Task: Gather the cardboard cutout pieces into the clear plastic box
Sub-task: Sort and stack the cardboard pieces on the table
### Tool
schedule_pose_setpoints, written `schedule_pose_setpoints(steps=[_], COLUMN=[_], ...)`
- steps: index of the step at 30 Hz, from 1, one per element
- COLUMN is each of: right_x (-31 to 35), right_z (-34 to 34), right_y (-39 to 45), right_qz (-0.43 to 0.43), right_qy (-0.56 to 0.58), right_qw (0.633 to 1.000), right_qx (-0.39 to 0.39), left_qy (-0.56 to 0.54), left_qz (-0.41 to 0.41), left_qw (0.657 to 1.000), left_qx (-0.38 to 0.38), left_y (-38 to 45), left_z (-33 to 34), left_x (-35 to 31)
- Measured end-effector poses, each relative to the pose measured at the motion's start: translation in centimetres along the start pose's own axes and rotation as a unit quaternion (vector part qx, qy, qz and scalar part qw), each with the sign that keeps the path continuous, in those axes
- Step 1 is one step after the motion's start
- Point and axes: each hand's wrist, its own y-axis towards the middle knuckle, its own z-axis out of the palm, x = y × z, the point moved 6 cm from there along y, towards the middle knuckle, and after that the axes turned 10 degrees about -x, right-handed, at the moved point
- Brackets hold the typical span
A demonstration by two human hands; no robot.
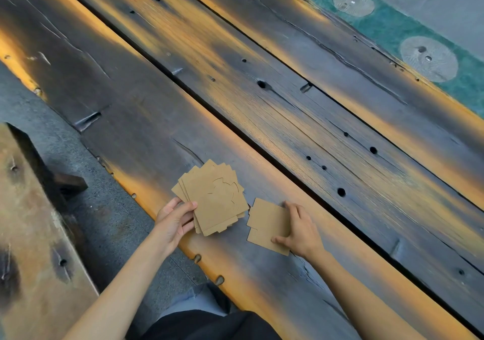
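My left hand (175,219) grips a fanned stack of brown cardboard cutout pieces (214,198) by its left edge, thumb on top. The top piece has a curved shape cut into it. Just to the right, a smaller pile of cardboard pieces (267,225) lies flat on the wooden table (301,135). My right hand (301,231) rests on that pile's right side, with fingers at its far corner and thumb at its near edge. No clear plastic box is in view.
The table is made of dark, scorched-looking planks with orange streaks, knot holes and a long gap between boards. A wooden bench (31,235) stands at the left over grey pavement. A green strip with round pale patches (429,59) runs along the far right.
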Motion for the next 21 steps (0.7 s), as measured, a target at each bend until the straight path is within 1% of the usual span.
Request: schedule_pose_setpoints(steps=[4, 8, 10, 16, 19, 21], right_x=[-0.3, -0.7, -1.1, -1.1, -0.5, 0.5], right_z=[0.5, -0.1, -0.5, -2.6, -4.2, -5.4], right_y=[0.3, 0.4, 0.3, -0.2, -1.0, -1.5], right_qz=[0.015, 0.026, 0.036, 0.054, 0.062, 0.056], right_qy=[-0.020, 0.000, 0.035, 0.141, 0.236, 0.275], right_qw=[1.000, 0.998, 0.997, 0.987, 0.969, 0.958], right_qx=[-0.019, -0.060, -0.066, -0.051, -0.035, -0.058], left_qy=[0.012, 0.020, 0.025, 0.032, 0.030, 0.023], left_qz=[-0.005, -0.012, -0.016, -0.027, -0.035, -0.041], left_qw=[1.000, 1.000, 0.999, 0.999, 0.999, 0.999], left_qx=[0.002, 0.008, 0.016, 0.026, 0.023, 0.019], left_y=[0.2, 0.3, 0.3, 0.6, 0.7, 0.7], left_z=[0.0, 0.2, 0.3, 0.5, 0.6, 0.9], left_x=[0.4, 0.9, 1.0, 1.1, 1.2, 1.4])
